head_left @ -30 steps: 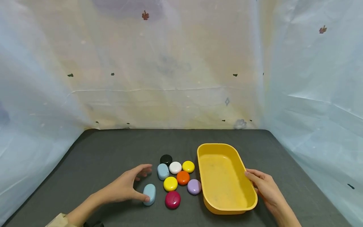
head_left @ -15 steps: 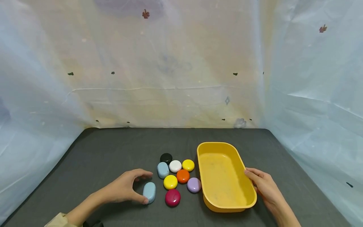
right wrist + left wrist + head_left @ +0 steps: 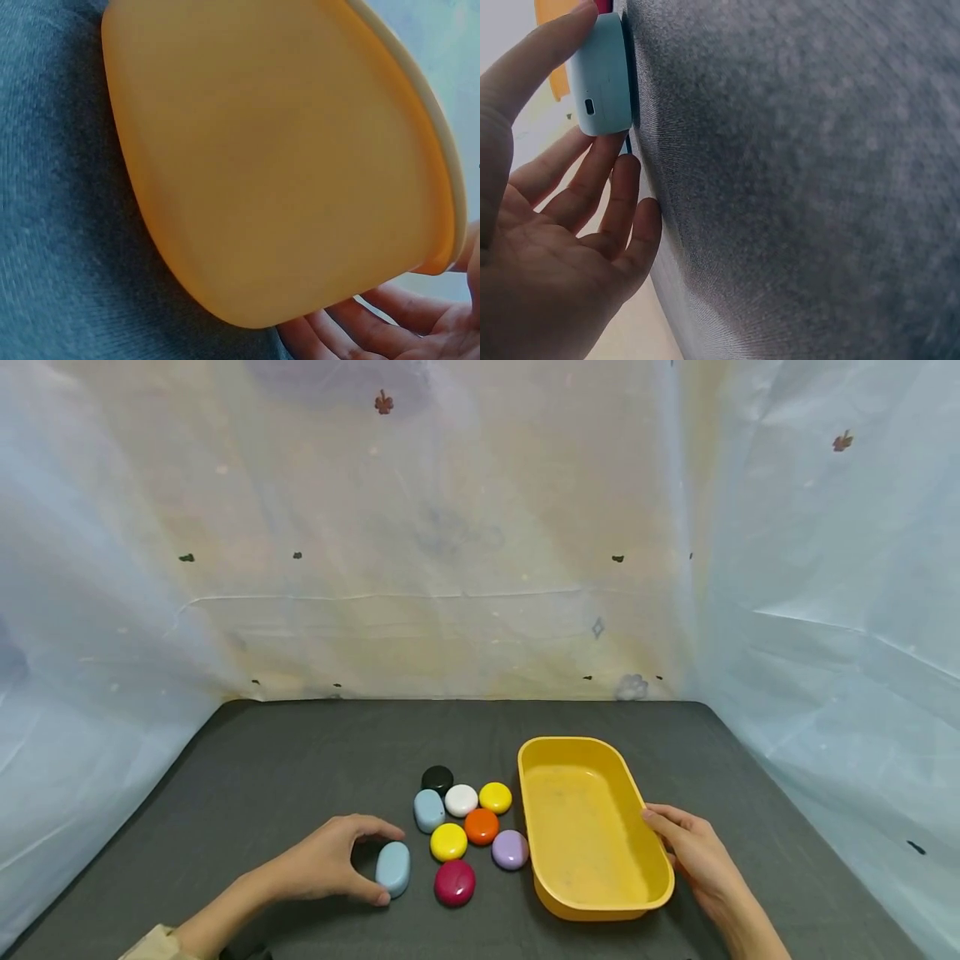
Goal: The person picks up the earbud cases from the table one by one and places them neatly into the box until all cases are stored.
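Note:
My left hand (image 3: pixel 330 860) pinches a light blue, rounded oblong case (image 3: pixel 393 870) that lies on the dark cloth, its thumb at the near end and fingers at the far end. A small dark slot like a charging port shows on the case (image 3: pixel 600 82) in the left wrist view. My right hand (image 3: pixel 693 847) grips the right rim of a yellow plastic tub (image 3: pixel 592 912), thumb over the rim and fingers under it outside. Inside the tub only its bare floor shows. Between the hands lie a crimson piece (image 3: pixel 454 883) and a yellow piece (image 3: pixel 448 842), both glossy and rounded.
Several more glossy rounded pieces sit left of the tub: an orange one (image 3: pixel 482 827), a purple one (image 3: pixel 510 850), a white one (image 3: pixel 461 800), a black one (image 3: pixel 437 779), a second yellow one (image 3: pixel 496 797) and another light blue one (image 3: pixel 429 811). Pale sheeting (image 3: pixel 450 568) encloses the table.
My left hand's fingers have come down and closed in on the far end of the light blue case. The right hand stays on the tub's rim.

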`<state>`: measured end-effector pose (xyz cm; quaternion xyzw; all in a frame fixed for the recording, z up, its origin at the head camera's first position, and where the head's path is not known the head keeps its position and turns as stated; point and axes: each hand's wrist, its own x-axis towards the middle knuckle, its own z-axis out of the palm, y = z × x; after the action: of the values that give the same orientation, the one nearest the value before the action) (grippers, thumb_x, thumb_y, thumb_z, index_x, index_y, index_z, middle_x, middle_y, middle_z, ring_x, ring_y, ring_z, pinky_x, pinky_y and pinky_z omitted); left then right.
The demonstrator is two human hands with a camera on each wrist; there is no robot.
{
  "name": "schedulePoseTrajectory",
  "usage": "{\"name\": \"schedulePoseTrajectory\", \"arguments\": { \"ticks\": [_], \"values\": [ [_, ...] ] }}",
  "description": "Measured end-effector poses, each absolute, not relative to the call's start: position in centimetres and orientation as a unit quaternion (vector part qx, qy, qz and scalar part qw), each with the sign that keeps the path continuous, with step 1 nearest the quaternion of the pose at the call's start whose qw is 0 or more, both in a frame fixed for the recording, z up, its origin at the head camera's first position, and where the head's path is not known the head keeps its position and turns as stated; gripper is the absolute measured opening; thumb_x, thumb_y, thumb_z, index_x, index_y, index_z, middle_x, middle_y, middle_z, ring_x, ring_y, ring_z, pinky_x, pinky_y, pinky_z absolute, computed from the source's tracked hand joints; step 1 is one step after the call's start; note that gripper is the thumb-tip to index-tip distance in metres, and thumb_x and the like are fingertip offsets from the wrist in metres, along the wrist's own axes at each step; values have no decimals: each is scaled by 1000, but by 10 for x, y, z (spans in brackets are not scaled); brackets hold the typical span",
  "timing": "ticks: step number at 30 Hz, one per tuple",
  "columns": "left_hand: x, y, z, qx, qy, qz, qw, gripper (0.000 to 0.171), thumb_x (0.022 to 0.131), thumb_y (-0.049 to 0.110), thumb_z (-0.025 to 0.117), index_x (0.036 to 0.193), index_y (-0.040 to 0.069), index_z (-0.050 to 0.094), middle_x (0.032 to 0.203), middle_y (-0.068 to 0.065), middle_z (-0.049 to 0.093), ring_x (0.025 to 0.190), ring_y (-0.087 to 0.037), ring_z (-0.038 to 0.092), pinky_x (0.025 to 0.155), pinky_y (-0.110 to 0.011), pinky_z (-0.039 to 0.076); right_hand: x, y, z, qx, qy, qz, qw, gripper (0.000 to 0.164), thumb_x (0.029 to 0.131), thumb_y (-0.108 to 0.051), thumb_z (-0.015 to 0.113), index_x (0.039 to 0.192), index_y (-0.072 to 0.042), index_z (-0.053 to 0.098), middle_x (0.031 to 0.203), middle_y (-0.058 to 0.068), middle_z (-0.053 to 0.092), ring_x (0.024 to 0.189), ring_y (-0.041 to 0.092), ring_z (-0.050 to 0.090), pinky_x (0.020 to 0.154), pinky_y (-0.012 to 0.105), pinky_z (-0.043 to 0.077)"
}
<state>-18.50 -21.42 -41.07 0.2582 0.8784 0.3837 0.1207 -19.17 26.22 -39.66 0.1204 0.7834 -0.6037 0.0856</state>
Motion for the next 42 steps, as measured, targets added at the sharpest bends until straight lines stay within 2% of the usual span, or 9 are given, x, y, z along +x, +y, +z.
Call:
{"name": "schedulePoseTrajectory", "arguments": {
  "ticks": [7,17,27,35,42],
  "values": [
    [-185,-214,-412,257,882,375,121,65,70,44,88,124,15,66,116,14,62,106,-14,56,95,-43,47,-190,261,-397,122,784,-603,84,54,101,-30,57,137,9,49,120,16,62,95,23,60,77,36,56],
    [-188,-215,-413,255,884,373,117,65,71,45,87,124,14,66,115,15,63,103,-10,58,93,-37,49,-189,261,-397,127,783,-603,82,53,101,-30,57,137,9,49,117,14,62,93,23,59,76,35,56],
    [-193,-210,-402,275,874,394,70,64,73,43,86,123,9,66,116,10,64,98,-10,61,88,-40,53,-189,264,-398,122,781,-606,83,53,102,-30,56,137,9,49,118,14,62,94,23,60,76,36,56],
    [-199,-204,-392,281,872,400,28,64,74,45,85,124,11,65,117,10,63,97,-11,62,87,-37,54,-189,261,-398,110,778,-612,83,54,102,-30,57,138,9,48,122,15,61,96,23,60,77,36,56],
    [-204,-190,-384,283,863,418,12,63,74,45,85,124,13,65,116,10,64,97,-9,63,88,-38,53,-189,261,-397,107,778,-614,80,54,101,-30,57,138,9,49,117,13,63,93,23,61,76,36,56]
  ]
}}
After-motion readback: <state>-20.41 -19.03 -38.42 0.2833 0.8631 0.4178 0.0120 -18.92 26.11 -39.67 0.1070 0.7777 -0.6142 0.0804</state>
